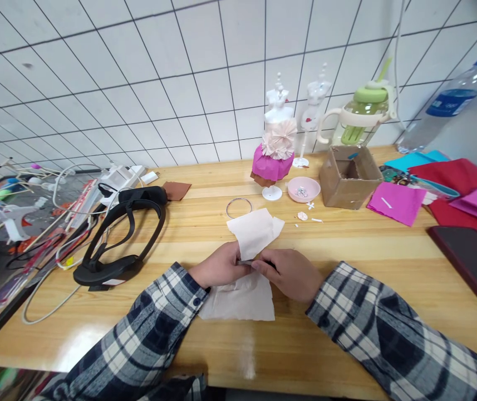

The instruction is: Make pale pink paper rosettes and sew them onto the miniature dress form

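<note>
Pale pink paper (255,231) is pinched at its middle between my two hands above the wooden table. Its upper part fans out beyond my fingers, and a wider pale sheet (242,303) spreads below them. My left hand (221,264) is closed on the paper from the left. From the right, my right hand (290,270) closes on a thin dark thing at the same spot, too small to name surely. A thin ring (239,208) lies just beyond the paper. Farther back stands a small dress form (275,142) with pink, magenta and brown paper layers.
A pink dish (304,190), a cardboard box (349,186) and a green-lidded jug (363,114) stand at the back right. Coloured papers (463,178) and a phone (472,267) lie right. A black headset (121,239), cables and a glue gun (13,220) are left.
</note>
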{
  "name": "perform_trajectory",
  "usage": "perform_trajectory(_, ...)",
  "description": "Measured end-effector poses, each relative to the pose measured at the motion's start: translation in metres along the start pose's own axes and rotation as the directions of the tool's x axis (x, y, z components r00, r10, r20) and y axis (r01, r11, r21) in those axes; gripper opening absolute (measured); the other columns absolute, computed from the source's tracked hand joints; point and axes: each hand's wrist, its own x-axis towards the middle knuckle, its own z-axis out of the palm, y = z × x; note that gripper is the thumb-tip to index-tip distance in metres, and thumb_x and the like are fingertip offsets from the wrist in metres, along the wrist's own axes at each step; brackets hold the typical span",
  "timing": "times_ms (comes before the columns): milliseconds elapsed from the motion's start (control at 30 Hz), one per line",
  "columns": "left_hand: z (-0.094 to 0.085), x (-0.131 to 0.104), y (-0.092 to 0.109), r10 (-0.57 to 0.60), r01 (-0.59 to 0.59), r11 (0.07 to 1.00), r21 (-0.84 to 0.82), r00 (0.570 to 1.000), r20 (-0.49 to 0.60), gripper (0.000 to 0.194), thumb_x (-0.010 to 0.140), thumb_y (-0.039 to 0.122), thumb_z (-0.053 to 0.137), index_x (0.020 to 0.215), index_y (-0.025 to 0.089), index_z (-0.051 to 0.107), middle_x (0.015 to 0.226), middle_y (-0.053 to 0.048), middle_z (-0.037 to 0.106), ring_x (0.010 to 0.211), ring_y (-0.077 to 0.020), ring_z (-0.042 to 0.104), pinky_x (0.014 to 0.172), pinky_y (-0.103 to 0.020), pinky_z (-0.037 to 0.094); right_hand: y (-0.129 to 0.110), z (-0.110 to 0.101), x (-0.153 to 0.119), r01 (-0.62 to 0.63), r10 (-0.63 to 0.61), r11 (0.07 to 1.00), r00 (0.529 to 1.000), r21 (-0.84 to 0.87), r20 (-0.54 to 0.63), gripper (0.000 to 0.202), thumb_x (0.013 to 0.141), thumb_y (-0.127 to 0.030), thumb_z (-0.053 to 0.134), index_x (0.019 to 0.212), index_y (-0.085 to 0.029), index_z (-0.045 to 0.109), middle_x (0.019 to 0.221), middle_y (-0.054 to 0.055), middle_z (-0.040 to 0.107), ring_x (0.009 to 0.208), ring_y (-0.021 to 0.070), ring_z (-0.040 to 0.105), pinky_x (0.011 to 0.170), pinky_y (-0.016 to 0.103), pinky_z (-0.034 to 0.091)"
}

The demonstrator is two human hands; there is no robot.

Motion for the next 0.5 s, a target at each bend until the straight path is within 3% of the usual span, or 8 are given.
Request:
perform_trajectory(200, -0.002, -0.001, 0.001, 0.001, -0.001, 0.998, 0.055, 1.000, -0.003, 0.041, 0.079, 0.016, 0.059, 0.119, 0.017, 0.061, 0.117, -0.005, 0.068, 0.102, -0.0208, 0.062, 0.093, -0.032, 0.046, 0.002, 0.000, 0.001, 0.001, -0.002, 1.000, 0.999, -0.014, -0.048, 0.037, 0.095, -0.045, 0.038, 0.075, -0.021, 0.060, 0.068, 0.000, 0.063, 0.062, 0.0127, 0.049, 0.056, 0.026, 0.024)
perform_trajectory(300, -0.004, -0.004, 0.010, -0.047, 0.041, 0.995, 0.088, 0.997, 0.067, 0.034, 0.079, 0.016, 0.058, 0.112, 0.017, 0.065, 0.110, -0.004, 0.070, 0.097, -0.0199, 0.063, 0.089, -0.030, 0.047, 0.003, -0.007, -0.004, 0.103, -0.099, 0.994, 0.987, 0.022, -0.124, 0.037, 0.092, -0.045, 0.042, 0.070, -0.020, 0.057, 0.061, -0.002, 0.056, 0.056, 0.0112, 0.045, 0.054, 0.025, 0.024)
perform_trajectory(400, -0.006, -0.011, 0.021, -0.127, 0.102, 0.986, 0.134, 0.972, 0.195, 0.030, 0.080, 0.014, 0.055, 0.106, 0.018, 0.069, 0.104, -0.003, 0.072, 0.093, -0.0182, 0.064, 0.084, -0.026, 0.048, 0.007, -0.017, -0.011, 0.308, -0.262, 0.947, 0.904, 0.089, -0.336, 0.041, 0.092, -0.046, 0.037, 0.065, -0.019, 0.051, 0.056, -0.002, 0.048, 0.054, 0.0109, 0.043, 0.054, 0.025, 0.027)
perform_trajectory(467, -0.012, -0.017, 0.028, -0.160, 0.115, 0.981, 0.158, 0.936, 0.313, 0.029, 0.079, 0.014, 0.056, 0.103, 0.020, 0.071, 0.100, -0.002, 0.073, 0.089, -0.0168, 0.064, 0.079, -0.023, 0.048, 0.011, -0.022, -0.012, 0.379, -0.283, 0.918, 0.833, 0.117, -0.475, 0.044, 0.094, -0.047, 0.030, 0.069, -0.019, 0.051, 0.058, -0.001, 0.049, 0.056, 0.0120, 0.045, 0.056, 0.025, 0.031)
perform_trajectory(500, -0.016, -0.019, 0.031, -0.160, 0.114, 0.984, 0.141, 0.907, 0.390, 0.027, 0.080, 0.016, 0.057, 0.102, 0.020, 0.072, 0.098, -0.002, 0.073, 0.087, -0.0163, 0.065, 0.077, -0.022, 0.048, 0.013, -0.023, -0.012, 0.355, -0.249, 0.927, 0.824, 0.123, -0.509, 0.043, 0.094, -0.048, 0.029, 0.075, -0.019, 0.053, 0.062, 0.000, 0.052, 0.058, 0.0127, 0.048, 0.057, 0.025, 0.033)
